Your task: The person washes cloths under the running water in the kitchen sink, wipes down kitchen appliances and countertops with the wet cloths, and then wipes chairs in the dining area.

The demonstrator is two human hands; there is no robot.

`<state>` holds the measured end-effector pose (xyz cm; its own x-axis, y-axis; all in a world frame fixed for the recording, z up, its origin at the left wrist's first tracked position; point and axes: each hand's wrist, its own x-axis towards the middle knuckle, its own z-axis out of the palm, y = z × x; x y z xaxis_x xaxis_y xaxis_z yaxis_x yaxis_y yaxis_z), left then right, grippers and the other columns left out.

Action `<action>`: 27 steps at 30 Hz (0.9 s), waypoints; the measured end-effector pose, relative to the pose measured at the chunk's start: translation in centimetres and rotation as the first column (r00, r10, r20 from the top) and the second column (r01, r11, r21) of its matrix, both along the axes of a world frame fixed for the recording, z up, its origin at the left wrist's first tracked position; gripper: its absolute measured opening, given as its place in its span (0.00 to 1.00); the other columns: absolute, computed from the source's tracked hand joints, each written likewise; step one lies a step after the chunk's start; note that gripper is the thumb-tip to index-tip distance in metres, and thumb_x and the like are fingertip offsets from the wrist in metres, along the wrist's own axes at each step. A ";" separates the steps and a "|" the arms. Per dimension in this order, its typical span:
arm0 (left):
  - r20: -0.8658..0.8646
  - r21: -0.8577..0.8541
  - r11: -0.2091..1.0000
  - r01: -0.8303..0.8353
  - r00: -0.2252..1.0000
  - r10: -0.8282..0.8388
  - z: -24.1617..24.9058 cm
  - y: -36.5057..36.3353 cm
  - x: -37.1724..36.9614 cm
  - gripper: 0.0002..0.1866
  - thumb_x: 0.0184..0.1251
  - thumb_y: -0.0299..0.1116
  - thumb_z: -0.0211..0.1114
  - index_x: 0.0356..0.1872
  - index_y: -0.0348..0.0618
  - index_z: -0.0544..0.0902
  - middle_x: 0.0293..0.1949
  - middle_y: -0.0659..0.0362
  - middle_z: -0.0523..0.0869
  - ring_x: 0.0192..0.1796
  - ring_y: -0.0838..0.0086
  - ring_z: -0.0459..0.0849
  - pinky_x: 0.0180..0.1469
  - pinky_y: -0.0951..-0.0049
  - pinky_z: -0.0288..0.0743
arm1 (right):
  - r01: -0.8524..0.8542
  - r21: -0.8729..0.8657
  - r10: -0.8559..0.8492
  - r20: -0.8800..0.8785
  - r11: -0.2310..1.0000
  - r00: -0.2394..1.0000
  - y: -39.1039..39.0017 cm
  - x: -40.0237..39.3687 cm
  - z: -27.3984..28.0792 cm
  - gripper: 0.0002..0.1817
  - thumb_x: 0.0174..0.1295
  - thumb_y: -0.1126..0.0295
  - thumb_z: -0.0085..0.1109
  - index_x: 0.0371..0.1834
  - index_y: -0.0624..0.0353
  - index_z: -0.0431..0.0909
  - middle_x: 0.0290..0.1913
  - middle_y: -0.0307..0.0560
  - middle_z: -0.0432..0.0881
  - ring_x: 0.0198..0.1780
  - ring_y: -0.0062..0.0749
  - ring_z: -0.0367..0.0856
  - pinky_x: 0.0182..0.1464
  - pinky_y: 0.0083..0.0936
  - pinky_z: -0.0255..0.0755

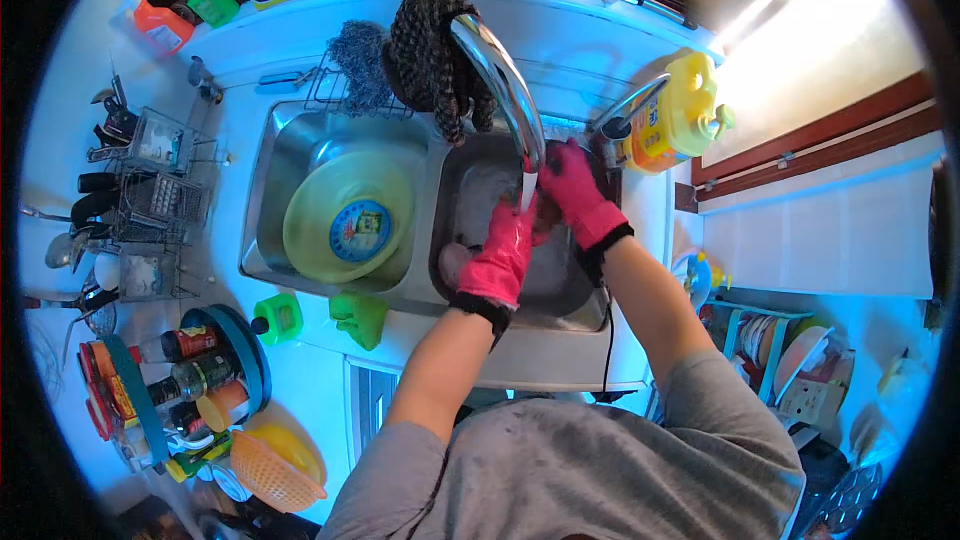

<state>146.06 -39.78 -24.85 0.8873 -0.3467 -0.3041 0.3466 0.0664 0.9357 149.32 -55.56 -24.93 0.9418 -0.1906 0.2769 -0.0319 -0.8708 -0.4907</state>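
Both my hands wear pink gloves with black cuffs, over the right sink basin [475, 165]. My left hand [508, 240] is under the spout of the chrome faucet [505, 80], its fingers curled. Close beside it on the right, my right hand [578, 185] is bent inward with closed fingers. Between the two is a small brownish thing [546, 212], mostly covered by the gloves; its kind cannot be made out. A rounded pinkish thing [455, 262] lies in the basin, left of my left hand. Water under the spout is hard to make out.
A pale green bowl [300, 210] sits in the left basin. A dark checked cloth [430, 50] hangs over the faucet base. A yellow jug [680, 120] stands right of the sink. Near the front edge lie a green cloth [358, 320] and a green bottle [283, 318].
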 end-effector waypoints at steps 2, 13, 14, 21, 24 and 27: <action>-0.228 -0.107 0.993 -0.046 0.973 0.020 4.9 0.4 -1.0 0.29 0.64 0.49 0.64 0.59 0.41 0.71 0.44 0.54 0.81 0.40 0.71 0.83 0.35 0.73 0.81 | 0.020 0.625 0.096 -0.151 0.780 0.984 1.2 -1.9 2.7 0.31 0.50 0.65 0.68 0.58 0.64 0.71 0.56 0.59 0.74 0.58 0.52 0.73 0.60 0.40 0.69; 0.200 0.247 0.958 0.146 0.960 -0.198 -2.7 3.6 -4.0 0.25 0.68 0.40 0.61 0.61 0.42 0.68 0.55 0.55 0.76 0.52 0.60 0.80 0.52 0.62 0.78 | 0.223 -0.429 -0.381 -0.328 0.875 0.864 1.6 3.2 6.7 0.23 0.59 0.71 0.51 0.59 0.62 0.67 0.52 0.62 0.73 0.50 0.55 0.79 0.39 0.43 0.80; 0.393 0.460 0.878 0.131 0.857 -0.334 -2.6 3.8 -4.2 0.25 0.68 0.39 0.62 0.61 0.41 0.67 0.56 0.54 0.75 0.52 0.58 0.79 0.53 0.61 0.78 | 0.228 -0.427 -0.387 -0.333 0.875 0.860 1.2 3.6 5.3 0.23 0.59 0.71 0.51 0.59 0.62 0.67 0.52 0.62 0.73 0.50 0.55 0.79 0.39 0.43 0.80; -0.536 -0.264 0.941 -0.214 0.843 0.041 2.5 2.8 -4.2 0.26 0.65 0.35 0.63 0.61 0.39 0.65 0.54 0.52 0.74 0.51 0.54 0.79 0.53 0.57 0.78 | -0.053 -0.306 -0.038 -0.283 0.951 0.958 0.5 3.6 5.1 0.17 0.61 0.72 0.47 0.53 0.67 0.70 0.48 0.66 0.75 0.42 0.55 0.82 0.37 0.45 0.80; -0.556 -0.234 0.945 -0.228 0.829 0.062 2.9 2.4 -3.9 0.25 0.66 0.35 0.62 0.60 0.38 0.66 0.53 0.52 0.74 0.51 0.54 0.79 0.52 0.56 0.79 | 0.140 -0.313 -0.239 -0.303 0.939 0.923 -0.1 5.4 3.3 0.15 0.61 0.72 0.46 0.49 0.66 0.72 0.49 0.66 0.75 0.42 0.55 0.82 0.35 0.44 0.80; -0.564 -0.199 0.953 -0.228 0.822 0.078 3.1 2.8 -4.0 0.24 0.66 0.35 0.61 0.60 0.38 0.66 0.52 0.52 0.74 0.50 0.55 0.80 0.51 0.56 0.80 | 0.253 -0.208 -0.306 -0.283 0.945 0.909 0.1 5.8 2.0 0.14 0.61 0.71 0.46 0.47 0.66 0.73 0.48 0.66 0.76 0.41 0.55 0.82 0.34 0.44 0.80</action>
<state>142.06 -36.94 -21.78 0.6496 -0.3498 -0.6750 0.7582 0.3638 0.5411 155.07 -55.44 -22.88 0.8995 -0.4357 0.0327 -0.4120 -0.8706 -0.2690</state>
